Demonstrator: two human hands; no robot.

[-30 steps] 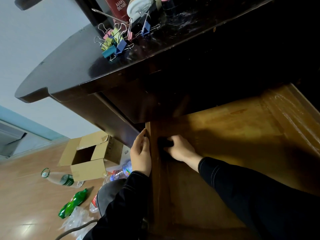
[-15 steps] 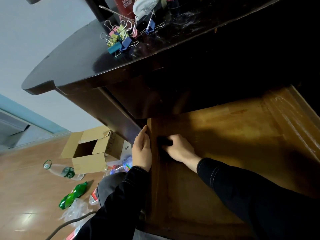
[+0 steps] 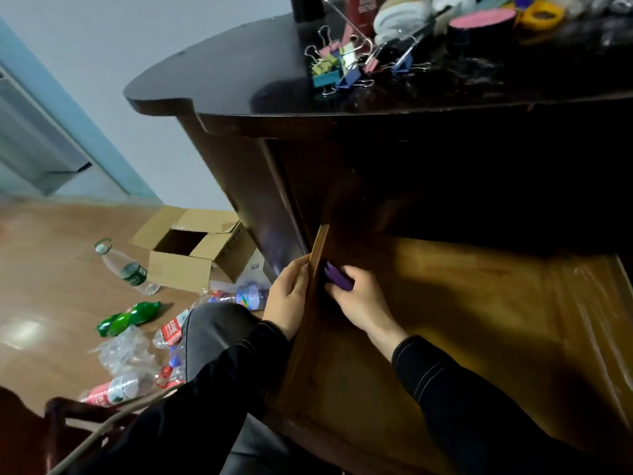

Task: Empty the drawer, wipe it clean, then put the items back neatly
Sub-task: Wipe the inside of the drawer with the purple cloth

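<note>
The pulled-out wooden drawer (image 3: 462,303) shows a bare brown floor. My right hand (image 3: 356,298) grips a purple cloth (image 3: 337,277) and holds it against the inside of the drawer's left wall (image 3: 317,262). My left hand (image 3: 287,296) lies flat on the outside of that same wall, fingers straight. On the dark desk top (image 3: 239,70) sit the drawer's items: several coloured binder clips (image 3: 339,68), a red can (image 3: 359,12), a white bundle (image 3: 400,13), a pink-topped black roll (image 3: 479,25) and a yellow tape roll (image 3: 541,12).
An open cardboard box (image 3: 191,248) stands on the wooden floor left of the desk. Plastic bottles (image 3: 126,269), a green bottle (image 3: 128,318) and crumpled wrappers (image 3: 126,354) lie around it. My knee (image 3: 219,334) is under the drawer's left edge. A chair back (image 3: 68,416) shows lower left.
The view has swung right and up, showing more of the desk top. My right hand has shifted slightly along the left wall and the purple cloth now shows. My left hand stays on the wall.
</note>
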